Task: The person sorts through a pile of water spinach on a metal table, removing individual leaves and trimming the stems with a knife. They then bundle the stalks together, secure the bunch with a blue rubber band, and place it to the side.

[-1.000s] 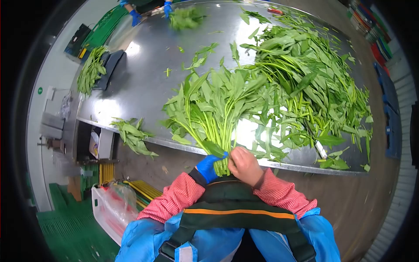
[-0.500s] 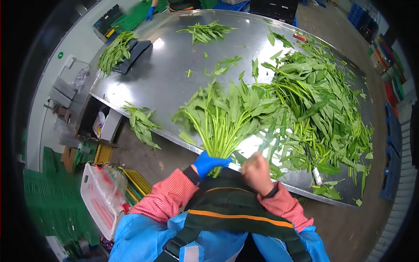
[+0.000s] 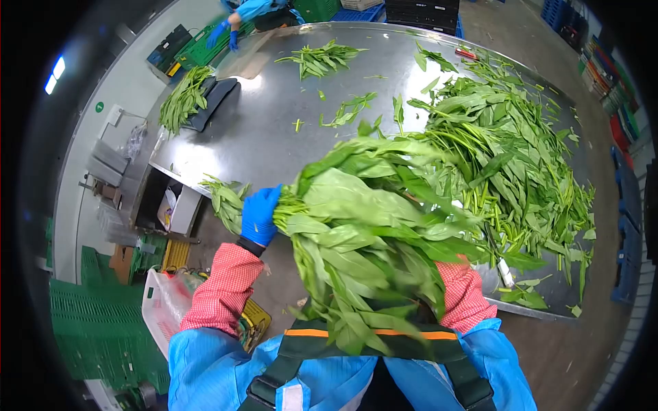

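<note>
My left hand (image 3: 260, 214), in a blue glove, is closed round the stems of a large bunch of water spinach (image 3: 363, 212). The bunch lies sideways in the air over the table's near edge, its leaves spread rightward and hanging down before my apron. Those leaves cover my right hand; only its checked red sleeve (image 3: 466, 291) shows, and its fingers are hidden. Just behind the left hand, a smaller bunch (image 3: 227, 204) rests at the table edge. To the right spreads a big heap of loose greens (image 3: 521, 151).
A knife with a white handle (image 3: 506, 272) lies by the heap. Greens sit on a dark scale (image 3: 214, 99) at the far left, and another small bunch (image 3: 321, 58) lies at the back. A co-worker's blue-gloved hand (image 3: 218, 33) is beyond the table. A white basket (image 3: 156, 308) stands lower left.
The bunch has swung from upright, stems down, to sideways with leaves to the right. My left hand has risen leftward. My right hand has gone behind the leaves. A co-worker has leaned into view.
</note>
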{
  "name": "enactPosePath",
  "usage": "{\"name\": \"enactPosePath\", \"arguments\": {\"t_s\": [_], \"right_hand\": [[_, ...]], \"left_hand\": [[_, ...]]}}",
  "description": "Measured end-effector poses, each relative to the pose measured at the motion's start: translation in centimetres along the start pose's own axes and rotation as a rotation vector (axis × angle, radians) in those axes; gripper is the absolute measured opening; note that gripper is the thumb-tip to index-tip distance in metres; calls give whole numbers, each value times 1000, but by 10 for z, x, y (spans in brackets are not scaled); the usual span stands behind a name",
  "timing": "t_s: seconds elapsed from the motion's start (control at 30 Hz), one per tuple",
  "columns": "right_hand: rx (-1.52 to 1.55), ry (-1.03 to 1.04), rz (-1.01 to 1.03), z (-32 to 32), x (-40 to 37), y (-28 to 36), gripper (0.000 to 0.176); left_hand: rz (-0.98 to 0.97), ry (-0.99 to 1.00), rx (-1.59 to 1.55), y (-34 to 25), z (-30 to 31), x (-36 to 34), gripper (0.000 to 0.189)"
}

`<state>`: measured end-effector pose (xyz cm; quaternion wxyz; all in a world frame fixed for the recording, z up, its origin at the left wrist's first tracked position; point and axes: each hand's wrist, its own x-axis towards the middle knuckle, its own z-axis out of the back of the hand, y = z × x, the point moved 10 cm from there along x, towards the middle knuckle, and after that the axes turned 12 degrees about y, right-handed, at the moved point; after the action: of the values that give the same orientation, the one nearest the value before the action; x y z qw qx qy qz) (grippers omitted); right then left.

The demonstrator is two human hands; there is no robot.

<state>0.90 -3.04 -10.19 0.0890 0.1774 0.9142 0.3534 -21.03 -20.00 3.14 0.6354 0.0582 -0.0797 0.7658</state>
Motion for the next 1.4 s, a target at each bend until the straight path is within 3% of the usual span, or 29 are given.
{"name": "enactPosePath", "arguments": {"t_s": [0.17,0.23,0.3,0.33,0.4,0.47,0.57,0.73,0.83,0.93,1.03,1.1,1.17,1.27,1.4], "right_hand": [[22,-80,87,5,23,15,29],[54,-98,120,6,35,15,31],[102,-117,150,5,49,11,32],[-178,-149,-110,13,58,-2,30],[-99,-211,-30,2,68,-4,17],[-300,-192,-208,-6,79,-9,14],[-147,-249,-218,8,97,-47,11],[-267,-345,-265,-3,121,-63,9],[-269,-364,-324,-12,135,-78,8],[-269,-361,-377,-12,144,-103,6],[-233,-381,-388,-17,151,-114,3],[-248,-384,-377,-17,155,-115,3],[-259,-425,-387,-15,156,-111,3],[-280,-426,-391,-16,161,-106,3],[-424,-317,-445,-35,178,-100,5]], "left_hand": [[70,-156,-207,103,-17,3,56],[155,-130,-341,155,-34,11,40],[214,-83,-492,201,-56,14,39],[236,-43,-572,220,-64,16,38],[259,21,-692,250,-78,26,37],[256,63,-772,276,-83,43,36],[212,47,-805,321,-73,89,35],[21,-207,-512,376,-23,204,32],[-51,-346,-59,345,38,264,44],[23,-304,86,377,20,310,48],[45,-119,283,404,-34,316,49],[136,248,400,443,-108,301,31],[195,620,522,482,-177,269,31],[402,624,281,507,-209,242,41],[399,659,351,489,-185,241,58]]}}
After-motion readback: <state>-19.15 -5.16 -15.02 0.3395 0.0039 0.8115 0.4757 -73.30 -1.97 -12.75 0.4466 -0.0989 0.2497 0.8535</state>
